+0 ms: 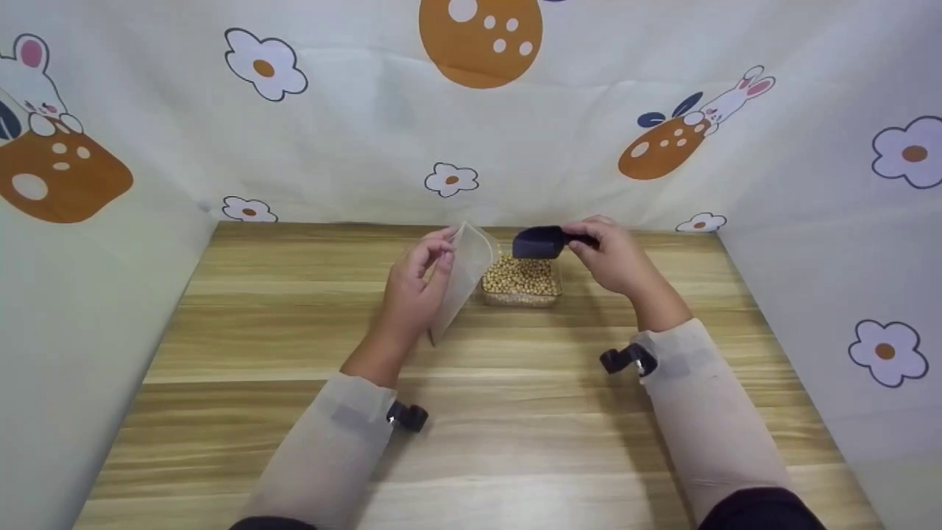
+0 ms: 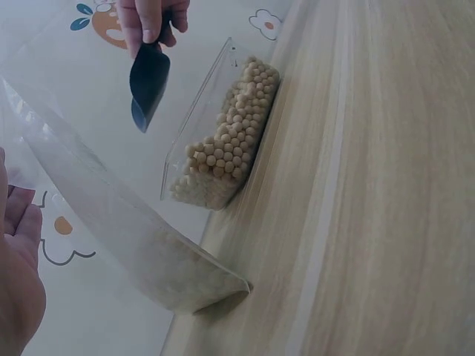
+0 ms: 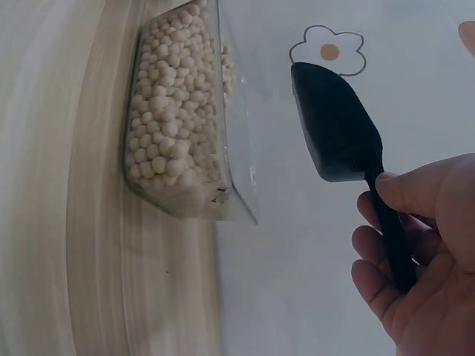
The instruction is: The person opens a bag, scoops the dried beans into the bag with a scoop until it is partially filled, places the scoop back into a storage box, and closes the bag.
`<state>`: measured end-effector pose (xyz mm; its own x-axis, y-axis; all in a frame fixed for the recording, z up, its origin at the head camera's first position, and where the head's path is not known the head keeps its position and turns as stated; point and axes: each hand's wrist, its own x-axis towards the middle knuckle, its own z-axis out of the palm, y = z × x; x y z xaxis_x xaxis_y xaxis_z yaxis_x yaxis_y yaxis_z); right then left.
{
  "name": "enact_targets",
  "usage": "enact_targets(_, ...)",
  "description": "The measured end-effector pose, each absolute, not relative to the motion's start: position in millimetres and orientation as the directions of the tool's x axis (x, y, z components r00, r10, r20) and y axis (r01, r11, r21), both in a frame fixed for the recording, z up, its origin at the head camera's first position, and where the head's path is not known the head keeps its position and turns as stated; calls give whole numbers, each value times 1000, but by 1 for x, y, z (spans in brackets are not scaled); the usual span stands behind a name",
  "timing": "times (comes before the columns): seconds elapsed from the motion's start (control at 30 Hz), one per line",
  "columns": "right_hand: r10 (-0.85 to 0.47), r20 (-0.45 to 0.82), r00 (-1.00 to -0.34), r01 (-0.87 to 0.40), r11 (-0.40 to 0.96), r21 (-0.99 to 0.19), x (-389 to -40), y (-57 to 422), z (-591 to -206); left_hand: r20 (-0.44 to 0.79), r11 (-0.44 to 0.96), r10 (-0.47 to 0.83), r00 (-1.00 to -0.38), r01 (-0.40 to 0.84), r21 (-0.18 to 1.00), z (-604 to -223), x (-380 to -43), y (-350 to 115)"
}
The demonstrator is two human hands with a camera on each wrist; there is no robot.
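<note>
- Pale printed cloth (image 1: 353, 110), with flowers, rabbits and orange shapes, walls in your wood-grain table (image 1: 294, 309).
- Your clear rectangular container (image 1: 521, 300) sits on the table near its back edge, well filled with dried beans (image 1: 519, 278).
- Your left grip (image 1: 416, 285) pinches the translucent bag (image 1: 464, 271) by its upper edge, just left of the container; in the left wrist view, pale contents seem to show low in the bag.
- Your right grip (image 1: 617, 258) is closed around the handle of the black scoop (image 1: 536, 244), which hangs above the container, clear of the beans.
- You appear to be moving beans by the scoopful; whether the scoop is loaded, you cannot tell from these views.
- Keep the scoop level while it crosses, and over the container as long as you can, so strays drop back in.
- Spread the bag's mouth wide, bring the scoop's lip inside it, then tip slowly; beans this round would roll off readily.
- Hold the bag steady and upright, since a limp wall could fold inward and block the pour.
</note>
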<state>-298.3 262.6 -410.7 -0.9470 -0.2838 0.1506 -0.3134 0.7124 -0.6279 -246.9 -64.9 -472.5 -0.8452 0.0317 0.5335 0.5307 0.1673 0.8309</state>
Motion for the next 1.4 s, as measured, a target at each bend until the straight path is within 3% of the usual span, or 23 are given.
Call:
enact_targets(0.57,-294,34,-955,-271,824,-497,-310,258,-421,528,182,40,-848,526,831,-470,-245,-63)
enact_targets(1.1,-342,-12,-940,-316,880,-354,-311,241,-420,541,165,23,-841,537,828,-471,-244,-63)
enact_targets(1.4,-376,-12,-926,-348,868,-353,-312,234,-424,553,178,28,-832,549,817,-473,-244,-63)
